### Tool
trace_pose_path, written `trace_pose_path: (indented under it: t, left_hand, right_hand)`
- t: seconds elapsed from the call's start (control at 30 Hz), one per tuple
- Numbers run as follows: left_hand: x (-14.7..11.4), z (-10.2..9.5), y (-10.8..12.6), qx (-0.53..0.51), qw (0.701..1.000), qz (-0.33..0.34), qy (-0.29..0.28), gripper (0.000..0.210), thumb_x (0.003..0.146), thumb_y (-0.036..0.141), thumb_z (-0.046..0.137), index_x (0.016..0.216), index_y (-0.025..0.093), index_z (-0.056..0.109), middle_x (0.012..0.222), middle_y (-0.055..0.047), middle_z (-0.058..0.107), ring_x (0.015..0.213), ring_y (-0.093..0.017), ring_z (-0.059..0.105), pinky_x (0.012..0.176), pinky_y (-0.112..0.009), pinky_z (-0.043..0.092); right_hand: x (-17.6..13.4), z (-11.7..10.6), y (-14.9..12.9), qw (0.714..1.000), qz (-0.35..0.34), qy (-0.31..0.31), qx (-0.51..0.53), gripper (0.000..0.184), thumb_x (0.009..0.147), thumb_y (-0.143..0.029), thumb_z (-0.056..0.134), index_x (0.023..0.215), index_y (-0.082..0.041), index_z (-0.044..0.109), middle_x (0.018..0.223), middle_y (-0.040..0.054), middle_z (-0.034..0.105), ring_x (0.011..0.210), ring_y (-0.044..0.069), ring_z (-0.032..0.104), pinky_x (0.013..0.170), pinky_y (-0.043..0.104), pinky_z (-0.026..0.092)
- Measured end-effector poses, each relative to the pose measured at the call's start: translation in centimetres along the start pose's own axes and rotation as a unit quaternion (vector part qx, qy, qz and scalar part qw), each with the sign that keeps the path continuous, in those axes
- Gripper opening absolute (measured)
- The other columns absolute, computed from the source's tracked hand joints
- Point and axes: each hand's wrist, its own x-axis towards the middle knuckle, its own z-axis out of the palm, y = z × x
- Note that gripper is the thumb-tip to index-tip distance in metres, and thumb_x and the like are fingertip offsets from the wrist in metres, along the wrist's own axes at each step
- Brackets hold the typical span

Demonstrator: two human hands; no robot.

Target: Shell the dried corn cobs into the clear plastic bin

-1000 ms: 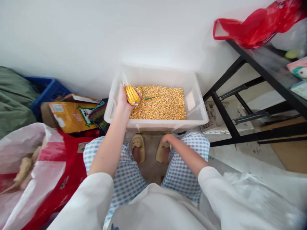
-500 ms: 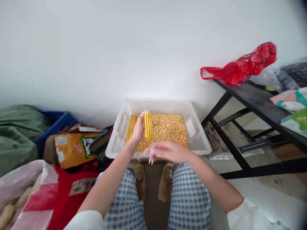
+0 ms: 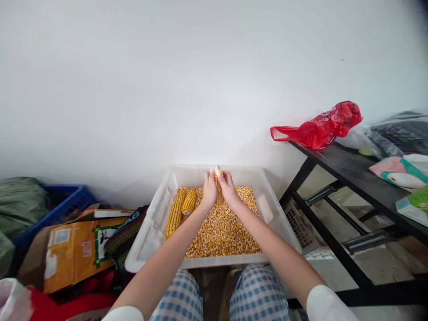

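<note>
While kernels (image 3: 220, 236) line the tub (image 3: 133, 258), hands (image 3: 209, 189) (image 3: 228, 191) seemingly grip a cob (image 3: 217, 171).

A red bag (image 3: 317, 132) lies on the far left corner of the black table (image 3: 354, 171). A green-and-white packet (image 3: 416, 205) lies at the table's left edge. An orange box (image 3: 75, 254) sits beside a blue crate (image 3: 76, 196).

Yellow corn cob (image 3: 216, 179), mostly covered.
The cob is held above the loose kernels (image 3: 224, 234), its pale tip pointing to the far side.
</note>
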Motion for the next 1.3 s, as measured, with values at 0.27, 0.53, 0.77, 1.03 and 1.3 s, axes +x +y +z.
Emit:
trace_pose_path:
  t: [0.27,0.53,0.77,1.03,1.3]
  left_hand:
    - [0.4,-0.9,-2.9,0.015,1.0,0.011,-0.009,0.033,0.089,0.051,0.036,0.085,0.02,0.046,0.08,-0.001,0.052,0.079,-0.015,0.052,0.076,-0.027,0.041]
    - [0.4,-1.3,-3.9,0.0,1.0,-0.001,0.009,0.035,0.089,0.052,0.036,0.085,0.019,0.049,0.083,-0.002,0.052,0.084,-0.015,0.052,0.079,-0.026,0.042]
    - [-0.3,-1.0,-3.7,-0.006,1.0,0.002,0.009,0.035,0.089,0.052,0.037,0.087,0.019,0.05,0.085,-0.004,0.055,0.086,-0.016,0.054,0.081,-0.028,0.043]
    - [0.3,-0.9,-4.6,-0.032,0.999,-0.006,0.011,0.048,0.089,0.055,0.033,0.106,0.017,0.057,0.116,-0.01,0.058,0.115,-0.021,0.049,0.1,-0.033,0.034]
    - [0.3,-0.8,-4.2,0.003,1.0,0.013,0.0,0.047,0.088,0.055,0.035,0.099,0.017,0.059,0.106,-0.009,0.062,0.106,-0.021,0.054,0.094,-0.032,0.039]
  right_hand:
    - [-0.6,-0.1,3.8,0.999,-0.004,-0.039,0.038,0.035,0.086,-0.048,0.046,0.112,-0.024,0.042,0.118,0.0058,0.053,0.113,0.017,0.049,0.102,0.034,0.034]
    - [-1.0,0.6,2.7,0.995,0.021,-0.046,0.084,0.037,0.083,-0.048,0.051,0.111,-0.024,0.048,0.12,0.0041,0.056,0.119,0.018,0.048,0.105,0.034,0.032]
    - [-1.4,0.4,3.4,0.996,0.019,-0.038,0.081,0.039,0.082,-0.045,0.053,0.115,-0.025,0.049,0.123,0.0044,0.056,0.118,0.019,0.049,0.104,0.036,0.035]
    - [-1.1,0.1,2.6,0.991,0.043,-0.067,0.109,0.04,0.081,-0.045,0.054,0.115,-0.025,0.054,0.124,0.0027,0.058,0.12,0.019,0.048,0.105,0.035,0.033]
    - [-0.7,-0.2,2.9,0.987,0.069,-0.064,0.129,0.042,0.077,-0.045,0.059,0.114,-0.026,0.054,0.126,0.0013,0.057,0.12,0.018,0.049,0.105,0.034,0.033]
